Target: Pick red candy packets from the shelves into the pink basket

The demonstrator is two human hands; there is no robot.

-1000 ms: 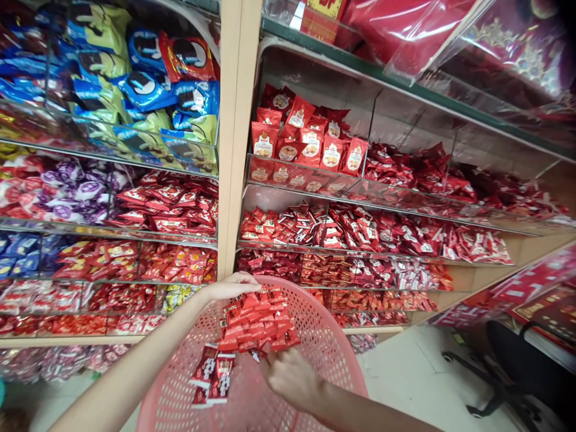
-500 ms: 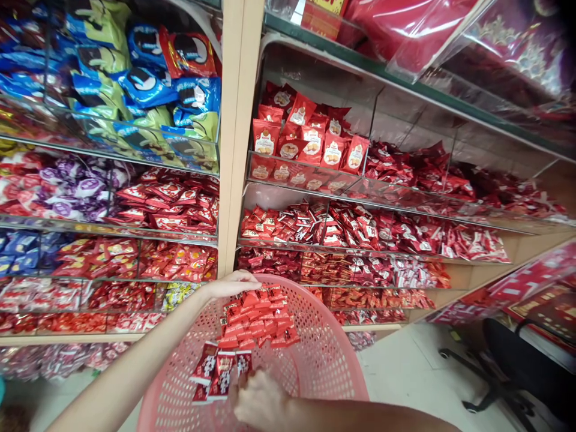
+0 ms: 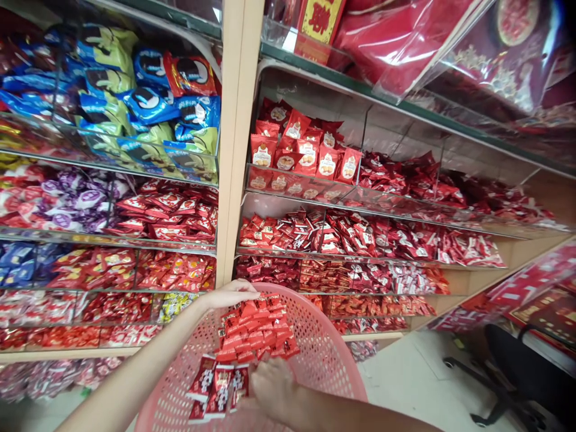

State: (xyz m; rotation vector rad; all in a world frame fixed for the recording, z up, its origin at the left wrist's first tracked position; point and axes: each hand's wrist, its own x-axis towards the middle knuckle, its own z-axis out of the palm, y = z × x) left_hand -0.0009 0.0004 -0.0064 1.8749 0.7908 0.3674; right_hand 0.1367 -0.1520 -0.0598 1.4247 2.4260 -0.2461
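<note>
A pink perforated plastic basket (image 3: 330, 336) is in front of me, low in the view. My left hand (image 3: 234, 293) is closed over its far rim. Inside, a heap of bright red candy packets (image 3: 256, 330) lies against the far side. Nearer to me, several dark red packets with white lettering (image 3: 219, 390) lie side by side. My right hand (image 3: 274, 387) reaches into the basket just right of the dark packets and below the red heap. Its fingers are smeared by motion, and I cannot tell whether anything is in them.
Shelves with clear-fronted bins stand ahead, split by a wooden post (image 3: 230, 150). Blue and green packets (image 3: 150, 102) fill the upper left bins. Red packets (image 3: 306, 150) fill bins on the right. A black wheeled chair (image 3: 517, 372) stands on the pale floor at right.
My right hand has shifted right and slightly upward, off the dark red packets, and the rightmost one shows more fully. My left hand stays on the rim. The view has tilted slightly up.
</note>
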